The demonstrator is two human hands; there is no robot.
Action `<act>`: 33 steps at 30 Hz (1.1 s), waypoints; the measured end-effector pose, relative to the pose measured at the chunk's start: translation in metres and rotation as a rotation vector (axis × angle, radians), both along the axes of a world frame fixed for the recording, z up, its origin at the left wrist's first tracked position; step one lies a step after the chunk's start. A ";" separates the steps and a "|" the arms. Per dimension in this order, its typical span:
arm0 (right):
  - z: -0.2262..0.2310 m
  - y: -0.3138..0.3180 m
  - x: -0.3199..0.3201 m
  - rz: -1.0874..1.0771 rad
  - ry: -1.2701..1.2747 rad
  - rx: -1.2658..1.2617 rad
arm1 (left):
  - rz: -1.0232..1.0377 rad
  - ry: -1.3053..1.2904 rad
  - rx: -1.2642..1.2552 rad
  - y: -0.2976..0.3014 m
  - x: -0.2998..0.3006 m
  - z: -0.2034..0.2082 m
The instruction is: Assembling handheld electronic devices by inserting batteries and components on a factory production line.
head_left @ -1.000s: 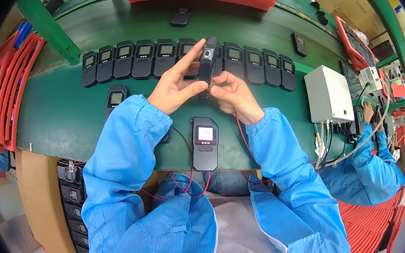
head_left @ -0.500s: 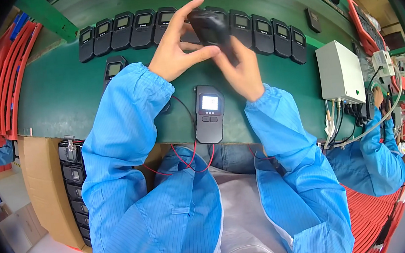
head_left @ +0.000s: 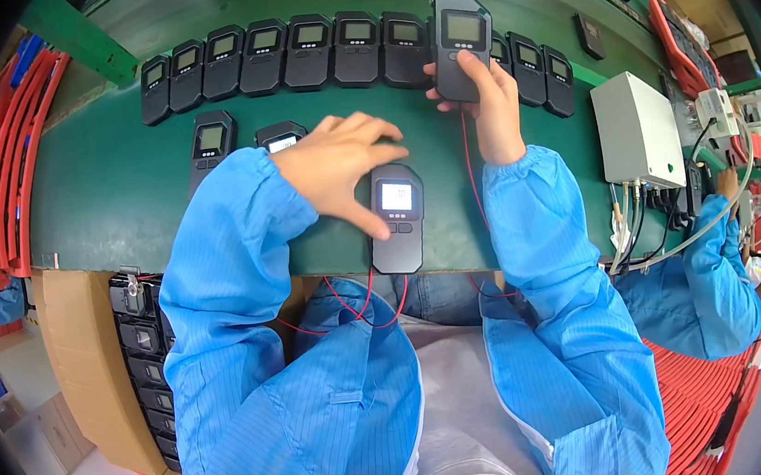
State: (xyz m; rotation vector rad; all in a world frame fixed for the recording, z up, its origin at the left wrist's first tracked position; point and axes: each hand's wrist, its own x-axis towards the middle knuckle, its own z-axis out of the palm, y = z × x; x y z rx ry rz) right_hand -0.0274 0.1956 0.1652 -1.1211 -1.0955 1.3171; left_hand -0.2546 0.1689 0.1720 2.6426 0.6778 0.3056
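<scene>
My right hand (head_left: pixel 494 100) grips a black handheld meter (head_left: pixel 464 48) upright, its screen unlit and my thumb on its button area. A thin red wire (head_left: pixel 471 168) hangs down below that meter. My left hand (head_left: pixel 345 167) is empty, fingers spread, above the bench and beside a second meter (head_left: pixel 396 222) with a brightly lit screen, which lies near the front edge. Another lit meter (head_left: pixel 281 138) is partly hidden behind my left hand and sleeve. Left of it lies a meter (head_left: pixel 211 144) with a dark screen, partly covered by my sleeve.
A row of several similar meters (head_left: pixel 309 52) lines the back of the green bench (head_left: pixel 116 191). At right stands a white box (head_left: pixel 637 132) with cables. A cardboard box (head_left: pixel 97 360) holding black devices is at lower left. A co-worker (head_left: pixel 702 296) sits at right.
My hands have parted. The right hand has carried the meter rightward and turned its screen toward me; the left has let go and come down near the lit meter.
</scene>
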 end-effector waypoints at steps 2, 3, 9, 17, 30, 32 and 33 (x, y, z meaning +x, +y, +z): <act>0.001 0.002 -0.001 -0.013 -0.015 0.003 | -0.058 -0.001 0.026 -0.002 0.001 0.003; 0.000 0.001 -0.003 -0.008 -0.023 -0.004 | -0.056 -0.004 0.028 -0.001 0.001 0.005; 0.001 -0.004 -0.007 0.040 -0.042 -0.009 | -0.055 -0.108 -0.591 0.010 0.001 0.019; -0.002 -0.006 -0.011 0.087 0.019 0.092 | 0.403 -0.810 -0.782 0.024 -0.010 0.030; -0.013 0.000 -0.008 0.090 -0.048 0.148 | 0.684 -1.093 -0.672 0.035 -0.014 0.027; -0.015 0.001 -0.006 0.070 -0.094 0.119 | 0.688 -1.095 -0.666 0.034 -0.015 0.028; -0.016 0.002 -0.006 0.060 -0.117 0.104 | 0.690 -1.098 -0.659 0.033 -0.015 0.029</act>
